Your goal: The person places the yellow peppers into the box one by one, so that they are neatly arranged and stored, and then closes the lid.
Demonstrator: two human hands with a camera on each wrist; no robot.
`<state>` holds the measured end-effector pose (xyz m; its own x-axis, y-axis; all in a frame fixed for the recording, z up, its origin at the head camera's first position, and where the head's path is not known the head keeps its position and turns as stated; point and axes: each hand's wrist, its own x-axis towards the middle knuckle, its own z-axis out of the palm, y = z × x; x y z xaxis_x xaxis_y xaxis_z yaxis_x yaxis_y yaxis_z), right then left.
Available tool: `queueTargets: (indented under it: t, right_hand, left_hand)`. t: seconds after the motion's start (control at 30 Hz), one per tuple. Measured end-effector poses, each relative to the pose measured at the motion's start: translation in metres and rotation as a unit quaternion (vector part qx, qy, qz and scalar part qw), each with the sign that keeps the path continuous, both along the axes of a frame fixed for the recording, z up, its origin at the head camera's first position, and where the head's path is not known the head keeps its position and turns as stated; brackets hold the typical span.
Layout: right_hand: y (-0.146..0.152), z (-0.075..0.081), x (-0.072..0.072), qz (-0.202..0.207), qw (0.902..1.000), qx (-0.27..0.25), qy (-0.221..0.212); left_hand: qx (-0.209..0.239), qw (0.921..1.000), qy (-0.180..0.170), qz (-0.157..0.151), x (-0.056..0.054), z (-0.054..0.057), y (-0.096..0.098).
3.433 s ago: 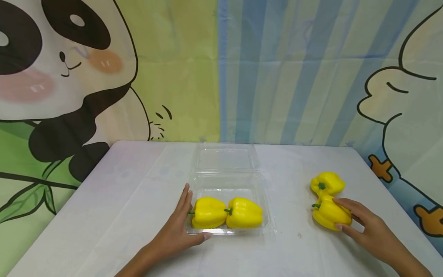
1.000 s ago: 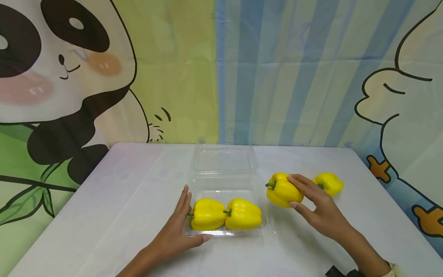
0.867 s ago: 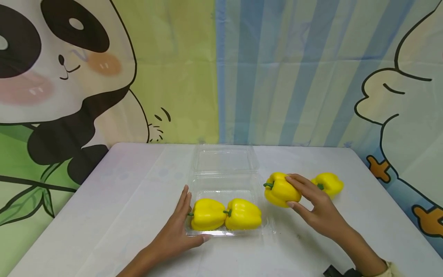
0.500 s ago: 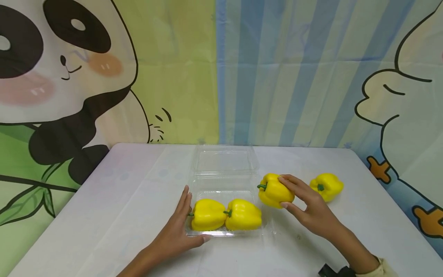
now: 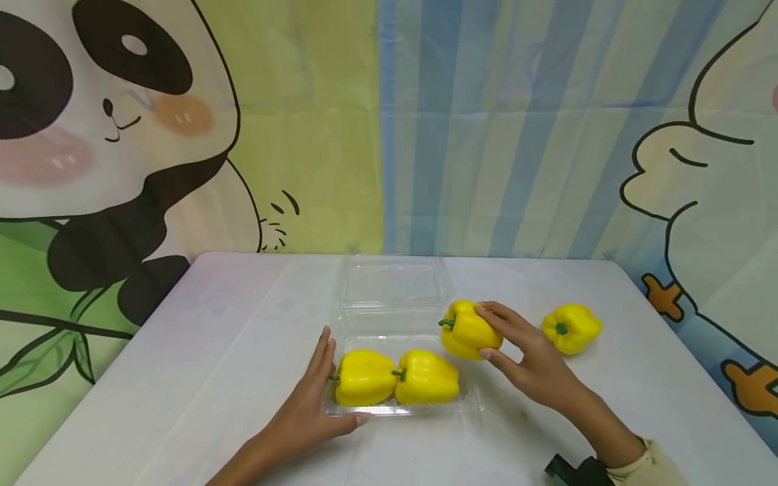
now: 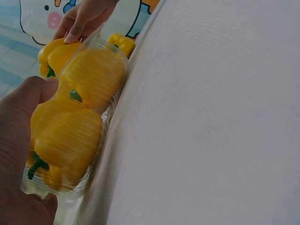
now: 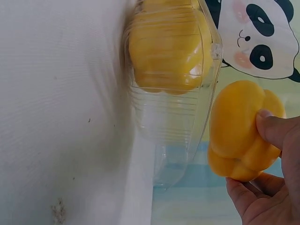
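A yellow bell pepper (image 5: 468, 331) is pinched between the thumb and fingers of my right hand (image 5: 535, 361), held up by the right rim of a clear plastic clamshell container (image 5: 389, 324). Inside the container's front part lie two more yellow bell peppers, a left one (image 5: 365, 378) and a right one (image 5: 427, 376), side by side with stems pointing left. My left hand (image 5: 304, 398) rests at the container's front left corner, fingers straight along its side and thumb along the front. In the right wrist view the held pepper (image 7: 243, 126) is apart from the container wall (image 7: 173, 112).
Another yellow bell pepper (image 5: 573, 329) lies on the white table (image 5: 213, 378), right of the container. The container's lid (image 5: 395, 280) lies folded back toward the table's far edge. Behind it hangs a cartoon-printed curtain (image 5: 486, 135).
My right hand has lifted one pepper from beside the other on the right and carried it left to the container's right rim. My left hand and the two peppers inside have stayed put.
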<state>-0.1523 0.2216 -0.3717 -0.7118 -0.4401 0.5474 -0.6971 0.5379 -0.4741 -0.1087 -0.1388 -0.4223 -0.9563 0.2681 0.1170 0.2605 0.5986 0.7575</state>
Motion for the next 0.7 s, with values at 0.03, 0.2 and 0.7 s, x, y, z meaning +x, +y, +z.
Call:
queueTargets:
  t: [0.03,0.2,0.7]
  right_hand:
    - [-0.001,0.0,-0.001,0.0,1.0,0.001,0.002]
    - [-0.004,-0.002,-0.006,0.002,1.0,0.001,0.007]
    - [-0.016,-0.004,-0.018,0.021,0.9994,-0.007,-0.028]
  left_hand:
    - [0.001,1.0,-0.001,-0.001,0.0,0.0,0.0]
    - [0.002,1.0,-0.004,-0.001,0.0,-0.001,0.0]
    - [0.002,1.0,0.001,0.0,0.0,-0.002,0.0]
